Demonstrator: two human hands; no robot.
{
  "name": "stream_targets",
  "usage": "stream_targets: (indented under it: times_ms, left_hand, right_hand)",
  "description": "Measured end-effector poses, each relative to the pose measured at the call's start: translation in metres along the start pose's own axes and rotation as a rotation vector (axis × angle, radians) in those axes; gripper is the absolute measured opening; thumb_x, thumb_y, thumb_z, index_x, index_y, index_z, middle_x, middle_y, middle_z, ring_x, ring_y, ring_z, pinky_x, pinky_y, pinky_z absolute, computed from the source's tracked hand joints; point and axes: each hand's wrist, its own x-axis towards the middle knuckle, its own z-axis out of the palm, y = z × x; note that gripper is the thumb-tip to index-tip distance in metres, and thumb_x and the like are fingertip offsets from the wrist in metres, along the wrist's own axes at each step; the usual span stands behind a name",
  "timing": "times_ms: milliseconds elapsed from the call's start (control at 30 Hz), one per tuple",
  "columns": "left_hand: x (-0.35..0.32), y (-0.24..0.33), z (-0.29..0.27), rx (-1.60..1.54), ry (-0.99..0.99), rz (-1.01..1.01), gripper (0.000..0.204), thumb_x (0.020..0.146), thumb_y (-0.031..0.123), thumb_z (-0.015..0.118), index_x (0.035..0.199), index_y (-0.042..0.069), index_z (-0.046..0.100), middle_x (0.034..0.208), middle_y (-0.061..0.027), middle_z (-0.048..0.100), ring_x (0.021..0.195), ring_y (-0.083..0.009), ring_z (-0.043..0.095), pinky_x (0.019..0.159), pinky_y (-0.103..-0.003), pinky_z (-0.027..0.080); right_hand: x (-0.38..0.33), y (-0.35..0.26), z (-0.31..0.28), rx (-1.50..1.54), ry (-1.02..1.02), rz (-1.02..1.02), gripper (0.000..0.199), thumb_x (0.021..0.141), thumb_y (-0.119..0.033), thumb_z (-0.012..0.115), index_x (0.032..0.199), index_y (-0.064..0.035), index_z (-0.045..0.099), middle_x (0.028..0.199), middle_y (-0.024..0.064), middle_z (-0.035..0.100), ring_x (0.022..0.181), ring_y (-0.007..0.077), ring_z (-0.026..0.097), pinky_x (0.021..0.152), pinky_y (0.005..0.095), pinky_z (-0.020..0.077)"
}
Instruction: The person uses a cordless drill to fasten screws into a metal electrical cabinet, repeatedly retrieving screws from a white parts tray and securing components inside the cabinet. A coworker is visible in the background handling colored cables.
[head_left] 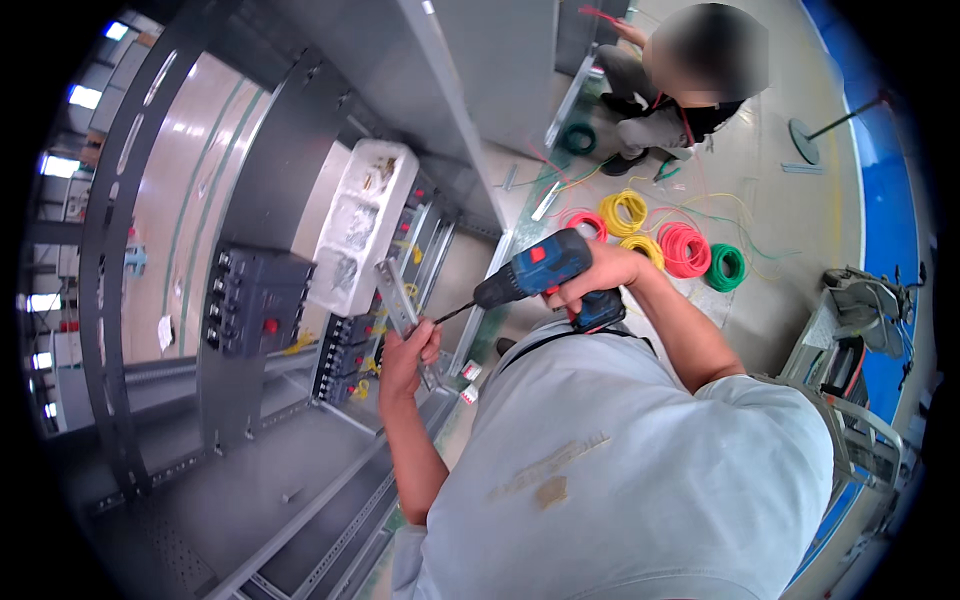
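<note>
My right hand (pixel 610 268) is wrapped round the grip of a blue and black cordless drill (pixel 540 265). Its long dark bit points left and down, the tip close to the fingers of my left hand (pixel 404 358). Those fingers are closed on a slotted metal strip (pixel 397 297), which stands up above them at a tilt. Whether the bit touches the strip I cannot tell. Just beyond the strip sits a white compartment tray (pixel 328 262) with small metal hardware in it. A large black circuit breaker (pixel 258 302) is mounted left of the tray, with several smaller breakers (pixel 345 358) below.
Grey cabinet uprights (pixel 262 190) and rails (pixel 340 515) surround my left side. Red wire coils (pixel 685 250), yellow coils (pixel 624 212) and a green coil (pixel 725 267) lie on the floor. A crouching person (pixel 650 130) handles red wire. Metal-framed equipment (pixel 850 400) stands at right.
</note>
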Motion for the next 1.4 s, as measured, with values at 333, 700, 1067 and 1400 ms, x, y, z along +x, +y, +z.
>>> stream_targets:
  times_ms: [333,700,1067,1400]
  left_hand:
    - [0.004,-0.005,-0.009,0.010,-0.062,-0.038,0.025,0.098,0.022,0.068,0.093,-0.002,0.066,0.071,-0.0025,0.058,0.055,-0.0063,0.045,0.051,-0.024,0.035]
    - [0.006,0.004,0.007,-0.138,0.035,0.099,0.028,0.096,0.027,0.072,0.093,0.000,0.067,0.074,-0.0023,0.059,0.057,-0.0064,0.044,0.051,-0.024,0.035]
    - [0.020,0.000,0.045,-0.530,-0.136,0.066,0.060,0.105,0.047,0.040,0.097,-0.005,0.068,0.081,-0.0140,0.060,0.068,-0.0201,0.051,0.063,-0.035,0.042]
    - [0.025,-0.051,0.051,-0.091,0.187,0.079,0.044,0.102,0.045,0.048,0.087,0.006,0.062,0.081,-0.0018,0.057,0.078,-0.0120,0.053,0.073,-0.030,0.041]
  right_hand:
    - [-0.003,-0.012,0.011,-0.032,0.093,0.004,0.014,0.075,-0.005,0.075,0.086,-0.0019,0.067,0.075,0.0025,0.066,0.059,0.0108,0.062,0.058,0.0308,0.0562]
    - [0.002,-0.006,0.013,0.042,0.132,-0.108,0.022,0.075,-0.003,0.073,0.097,-0.0009,0.068,0.082,0.0051,0.069,0.058,0.0111,0.062,0.060,0.0274,0.0520]
    - [0.015,0.010,0.001,0.358,0.123,-0.245,0.038,0.073,-0.015,0.074,0.107,0.0011,0.068,0.089,0.0120,0.070,0.055,0.0147,0.061,0.059,0.0263,0.0515]
    - [0.016,0.010,-0.005,0.402,0.145,-0.238,0.041,0.075,-0.018,0.075,0.109,0.0026,0.066,0.088,0.0133,0.069,0.055,0.0157,0.061,0.057,0.0270,0.0512]
